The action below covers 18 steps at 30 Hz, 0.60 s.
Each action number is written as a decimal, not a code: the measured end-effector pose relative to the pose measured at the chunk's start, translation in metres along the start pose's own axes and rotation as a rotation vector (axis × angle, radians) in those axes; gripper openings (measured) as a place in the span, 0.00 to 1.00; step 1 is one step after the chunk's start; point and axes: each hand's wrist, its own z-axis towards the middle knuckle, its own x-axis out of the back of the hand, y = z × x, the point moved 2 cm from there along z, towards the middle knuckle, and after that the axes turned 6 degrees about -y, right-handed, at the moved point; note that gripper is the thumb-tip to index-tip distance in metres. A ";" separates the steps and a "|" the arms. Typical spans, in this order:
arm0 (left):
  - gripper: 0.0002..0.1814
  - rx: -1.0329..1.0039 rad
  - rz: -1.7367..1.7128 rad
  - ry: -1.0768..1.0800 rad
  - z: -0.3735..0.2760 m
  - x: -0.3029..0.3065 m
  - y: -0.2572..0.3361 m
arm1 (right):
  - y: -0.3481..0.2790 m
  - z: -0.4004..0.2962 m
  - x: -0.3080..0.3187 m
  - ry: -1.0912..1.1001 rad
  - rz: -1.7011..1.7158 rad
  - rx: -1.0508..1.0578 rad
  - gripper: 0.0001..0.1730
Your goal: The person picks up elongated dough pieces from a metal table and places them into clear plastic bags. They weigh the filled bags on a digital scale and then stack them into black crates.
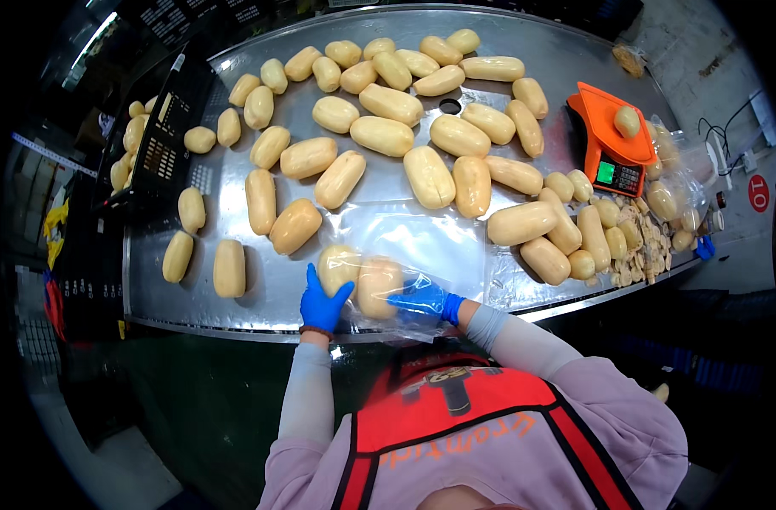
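My left hand point(325, 303), in a blue glove, cups a pale peeled lotus root segment point(338, 268) between spread thumb and fingers. Against its right side lies a second segment point(380, 284), seen through a clear plastic bag point(420, 328). My right hand point(422, 297), also blue-gloved, grips the bag at that segment's right side; film covers part of the hand. Whether the left segment is fully inside the bag is hard to tell. Just beyond, a flat sheet of clear plastic point(420, 239) lies on the metal table point(292, 306).
Many lotus root segments point(381, 136) spread over the table. At the right stand an orange scale point(617, 137) bearing one small piece point(627, 122), a heap of cut slices point(646, 248) and filled bags point(668, 191). A black crate point(165, 140) stands left. The tabletop has a round hole point(450, 106).
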 end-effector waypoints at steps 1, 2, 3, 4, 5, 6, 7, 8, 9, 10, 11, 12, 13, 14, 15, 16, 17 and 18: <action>0.59 -0.044 -0.022 -0.037 0.003 -0.002 -0.010 | 0.000 -0.001 0.001 -0.020 0.012 -0.077 0.28; 0.60 -0.087 -0.045 -0.075 0.008 -0.003 -0.021 | 0.001 -0.001 0.002 -0.042 0.024 -0.153 0.27; 0.60 -0.127 -0.073 -0.110 0.013 -0.002 -0.029 | 0.002 -0.002 0.003 -0.068 0.032 -0.233 0.25; 0.59 -0.198 -0.129 -0.162 0.018 0.003 -0.025 | 0.016 0.005 0.005 -0.059 0.009 -0.154 0.24; 0.58 -0.207 -0.128 -0.217 0.023 0.006 -0.022 | 0.032 0.004 0.011 -0.075 0.022 -0.206 0.24; 0.57 -0.203 -0.134 -0.259 0.024 0.009 -0.025 | 0.025 0.003 0.011 -0.109 0.030 -0.262 0.25; 0.56 -0.203 -0.137 -0.308 0.026 0.010 -0.020 | 0.017 0.001 0.011 -0.134 0.040 -0.319 0.26; 0.53 -0.143 -0.094 -0.349 0.026 0.012 -0.016 | 0.010 -0.001 0.011 -0.129 0.051 -0.340 0.28; 0.53 -0.173 -0.130 -0.364 0.029 0.010 -0.020 | 0.003 -0.003 0.011 -0.126 0.063 -0.360 0.29; 0.53 -0.205 -0.165 -0.385 0.033 0.007 -0.028 | 0.000 -0.004 0.011 -0.119 0.077 -0.380 0.31; 0.53 -0.237 -0.200 -0.405 0.036 0.005 -0.036 | 0.004 -0.002 0.011 -0.109 0.031 -0.375 0.32; 0.52 -0.234 -0.239 -0.425 0.035 0.005 -0.034 | 0.008 -0.001 0.011 -0.093 -0.014 -0.371 0.34; 0.52 -0.231 -0.279 -0.444 0.034 0.005 -0.032 | 0.011 0.000 0.012 -0.077 -0.058 -0.368 0.35; 0.51 -0.227 -0.318 -0.463 0.033 0.006 -0.030 | 0.015 0.001 0.015 -0.106 -0.053 -0.391 0.36; 0.51 -0.215 -0.319 -0.465 0.031 0.008 -0.026 | 0.014 0.001 0.016 -0.136 -0.046 -0.415 0.36; 0.51 -0.202 -0.320 -0.466 0.029 0.010 -0.022 | 0.012 0.001 0.017 -0.167 -0.040 -0.439 0.37; 0.51 -0.188 -0.321 -0.466 0.029 0.011 -0.020 | 0.011 0.000 0.018 -0.147 -0.026 -0.410 0.38; 0.51 -0.198 -0.320 -0.474 0.028 0.011 -0.020 | 0.009 -0.002 0.016 -0.131 -0.012 -0.381 0.38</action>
